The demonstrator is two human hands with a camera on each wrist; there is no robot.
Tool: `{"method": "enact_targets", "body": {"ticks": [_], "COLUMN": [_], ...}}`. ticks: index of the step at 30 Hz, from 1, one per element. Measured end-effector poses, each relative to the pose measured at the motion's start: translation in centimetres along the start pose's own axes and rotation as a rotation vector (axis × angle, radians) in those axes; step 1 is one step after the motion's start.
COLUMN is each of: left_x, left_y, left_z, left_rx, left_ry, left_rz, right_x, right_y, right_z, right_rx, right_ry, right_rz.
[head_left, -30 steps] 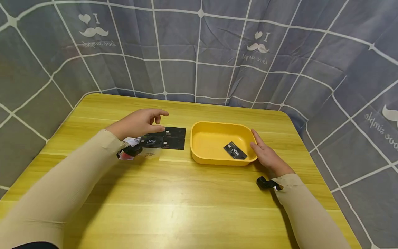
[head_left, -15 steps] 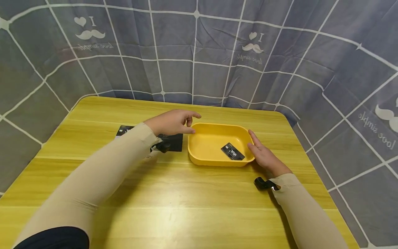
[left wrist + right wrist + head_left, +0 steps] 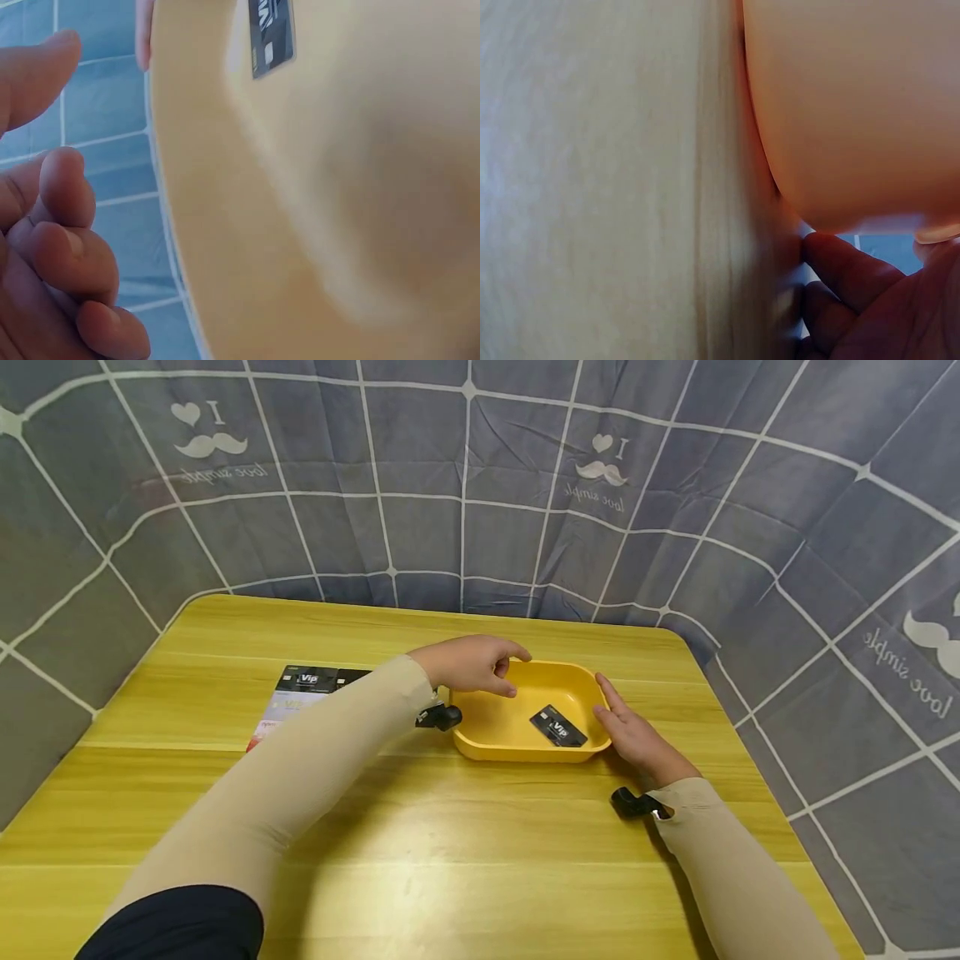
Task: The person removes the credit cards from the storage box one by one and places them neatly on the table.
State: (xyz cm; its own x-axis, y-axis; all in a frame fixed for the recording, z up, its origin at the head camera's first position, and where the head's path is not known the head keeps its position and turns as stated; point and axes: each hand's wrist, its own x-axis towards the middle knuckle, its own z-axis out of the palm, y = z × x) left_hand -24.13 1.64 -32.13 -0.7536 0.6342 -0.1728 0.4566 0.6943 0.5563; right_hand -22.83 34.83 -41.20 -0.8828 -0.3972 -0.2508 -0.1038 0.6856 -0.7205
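My left hand [image 3: 476,664] is over the left part of a shallow yellow plastic box [image 3: 487,750]. Its thumb and index finger stand apart with nothing between them; the other fingers curl loosely, as the left wrist view shows. At the box's right end, my right hand [image 3: 645,747] holds the wall, with the thumb over the rim and the fingers along the outside. A black VIP card [image 3: 558,727] with a chip lies on the box's floor, towards the right. In the right wrist view the fingers [image 3: 851,274] meet the box's lower outer side.
Left of the box, several cards lie in rows: a black VIP card [image 3: 307,678], a pale card [image 3: 288,703] and a pink one [image 3: 264,729]. My left sleeve [image 3: 337,752] hides part of them. A grey checked curtain [image 3: 420,535] surrounds the yellow wooden table [image 3: 450,860].
My left hand has moved right, from above the black cards to above the box. The cards at the far left now show. My right hand stays at the box's right end.
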Motion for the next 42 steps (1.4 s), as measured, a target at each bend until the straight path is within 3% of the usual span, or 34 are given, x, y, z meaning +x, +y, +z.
{"method": "enact_targets", "body": {"ticks": [13,18,22,26,32,42], "left_x": [5.3,6.8,7.7,8.4,8.9,9.1], "left_y": [1.2,1.5,1.7,1.6,0.8,-0.4], "left_z": [2.7,3.5,4.2,4.7,5.6,6.4], "left_rx": [0.087,0.129,0.109,0.103,0.107,0.004], "left_ry": [-0.166,-0.192,-0.22,-0.24,-0.228,-0.185], "left_rz": [-0.022,-0.068,-0.128,-0.163,-0.141,-0.129], "right_x": [0.6,1.0,1.3,1.5,1.8,1.7], "right_y": [0.2,0.3,0.4,0.6,0.7,0.6], "right_z": [-0.4,-0.6,-0.8,-1.0,-1.1,-1.1], "right_rx": [0.003,-0.012,-0.028,-0.041,-0.032,-0.05], "right_ry": [0.002,0.005,0.007,0.01,0.007,0.008], "right_rz": [0.003,0.0,-0.004,-0.008,-0.014,-0.016]}}
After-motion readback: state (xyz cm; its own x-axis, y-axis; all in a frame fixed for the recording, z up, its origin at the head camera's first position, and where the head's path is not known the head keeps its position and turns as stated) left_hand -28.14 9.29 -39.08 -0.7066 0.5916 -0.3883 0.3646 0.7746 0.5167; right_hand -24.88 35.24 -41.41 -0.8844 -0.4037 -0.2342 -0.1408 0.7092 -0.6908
